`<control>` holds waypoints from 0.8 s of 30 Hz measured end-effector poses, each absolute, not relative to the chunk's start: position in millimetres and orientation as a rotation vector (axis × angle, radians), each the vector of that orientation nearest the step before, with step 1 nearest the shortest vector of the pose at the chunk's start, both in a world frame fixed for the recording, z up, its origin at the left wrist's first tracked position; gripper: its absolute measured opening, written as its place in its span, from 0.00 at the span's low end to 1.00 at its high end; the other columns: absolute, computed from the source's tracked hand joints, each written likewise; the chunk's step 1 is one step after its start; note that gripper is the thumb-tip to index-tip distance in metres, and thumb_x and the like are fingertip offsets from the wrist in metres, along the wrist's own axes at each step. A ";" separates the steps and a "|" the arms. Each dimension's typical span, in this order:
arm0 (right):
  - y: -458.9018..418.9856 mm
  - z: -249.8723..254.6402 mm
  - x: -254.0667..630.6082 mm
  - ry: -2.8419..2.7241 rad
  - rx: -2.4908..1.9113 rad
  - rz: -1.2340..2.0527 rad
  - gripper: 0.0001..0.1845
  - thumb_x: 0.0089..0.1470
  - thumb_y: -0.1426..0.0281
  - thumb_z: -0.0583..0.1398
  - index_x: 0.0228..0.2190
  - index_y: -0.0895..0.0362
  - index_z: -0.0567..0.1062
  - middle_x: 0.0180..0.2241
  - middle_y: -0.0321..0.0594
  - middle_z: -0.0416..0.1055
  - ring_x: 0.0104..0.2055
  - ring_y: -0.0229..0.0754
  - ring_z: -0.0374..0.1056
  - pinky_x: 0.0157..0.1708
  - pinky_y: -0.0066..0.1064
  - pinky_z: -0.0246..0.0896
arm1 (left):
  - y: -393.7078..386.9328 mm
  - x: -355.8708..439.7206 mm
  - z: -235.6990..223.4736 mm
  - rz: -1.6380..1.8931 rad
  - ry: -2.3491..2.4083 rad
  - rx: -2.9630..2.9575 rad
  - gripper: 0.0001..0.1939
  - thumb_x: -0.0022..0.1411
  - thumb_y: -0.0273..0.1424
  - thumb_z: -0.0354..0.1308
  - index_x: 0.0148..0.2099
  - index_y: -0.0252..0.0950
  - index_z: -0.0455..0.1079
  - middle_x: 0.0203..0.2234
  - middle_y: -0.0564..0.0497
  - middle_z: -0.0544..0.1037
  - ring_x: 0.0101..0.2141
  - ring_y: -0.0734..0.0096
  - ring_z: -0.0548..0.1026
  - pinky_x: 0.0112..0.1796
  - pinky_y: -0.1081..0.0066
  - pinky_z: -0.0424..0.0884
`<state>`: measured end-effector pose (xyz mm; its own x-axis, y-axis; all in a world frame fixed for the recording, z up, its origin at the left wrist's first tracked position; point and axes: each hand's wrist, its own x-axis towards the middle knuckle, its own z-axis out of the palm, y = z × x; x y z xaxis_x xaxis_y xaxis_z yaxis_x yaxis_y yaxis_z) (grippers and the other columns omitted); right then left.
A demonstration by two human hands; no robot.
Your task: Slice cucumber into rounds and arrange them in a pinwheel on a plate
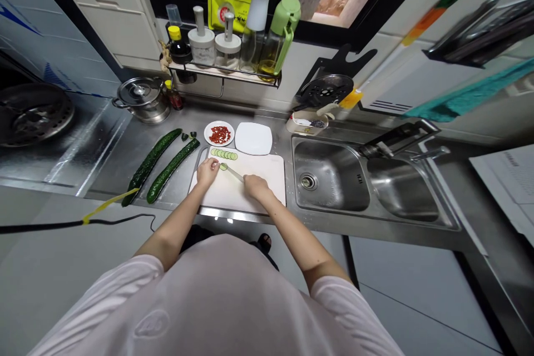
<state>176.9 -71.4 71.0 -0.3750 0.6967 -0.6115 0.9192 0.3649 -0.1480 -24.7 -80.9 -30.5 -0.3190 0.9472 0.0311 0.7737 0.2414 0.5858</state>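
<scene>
On the white cutting board (267, 178), my left hand (207, 171) presses down a small cucumber piece (223, 166). My right hand (255, 184) grips a knife (234, 173) whose blade meets that piece. A row of several cucumber slices (224, 154) lies along the board's far edge. Two whole dark green cucumbers (161, 164) lie on the steel counter left of the board.
A small plate of red chili bits (219, 134) and an empty white square plate (253, 138) sit behind the board. A double sink (359, 178) lies to the right, a lidded steel pot (142, 99) at back left, and a condiment rack (225, 64) above.
</scene>
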 end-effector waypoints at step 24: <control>-111.5 48.3 217.3 2.218 1.623 -0.623 0.16 0.63 0.70 0.47 0.46 0.59 0.71 0.43 0.51 0.74 0.46 0.48 0.70 0.41 0.33 0.61 | -85.0 -19.2 -29.6 0.664 2.154 1.758 0.13 0.62 0.35 0.52 0.46 0.37 0.72 0.39 0.43 0.73 0.43 0.56 0.72 0.43 0.64 0.66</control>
<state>217.3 -111.5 48.3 -0.3016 0.8128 -0.4984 0.9534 0.2585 -0.1554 -19.2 -85.0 -29.6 -0.2188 0.9733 0.0697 0.8434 0.1527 0.5152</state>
